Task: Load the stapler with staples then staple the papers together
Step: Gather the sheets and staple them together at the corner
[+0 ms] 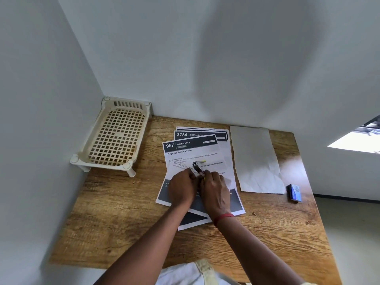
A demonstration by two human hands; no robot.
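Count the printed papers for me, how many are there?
3: the 957 sheet on top, the 3784 sheet beneath, a third sheet peeking behind it; more may be hidden.

Item count, positions read as a clock face on the table [123,212]:

- Table: one.
- Slatted plastic basket [127,104]: one, at 10 o'clock.
- Printed sheets [193,153]: at least three in a fanned stack at 12 o'clock. The overlap hides the exact number.
- Blank grey sheet [255,159]: one, at 1 o'clock.
- Small blue box [295,192]: one, at 3 o'clock.
- Stapler [197,168]: one, over the printed stack.
- Hands: two, left hand [182,189] and right hand [216,188].
- Red wristband [223,218]: one, on the right wrist.
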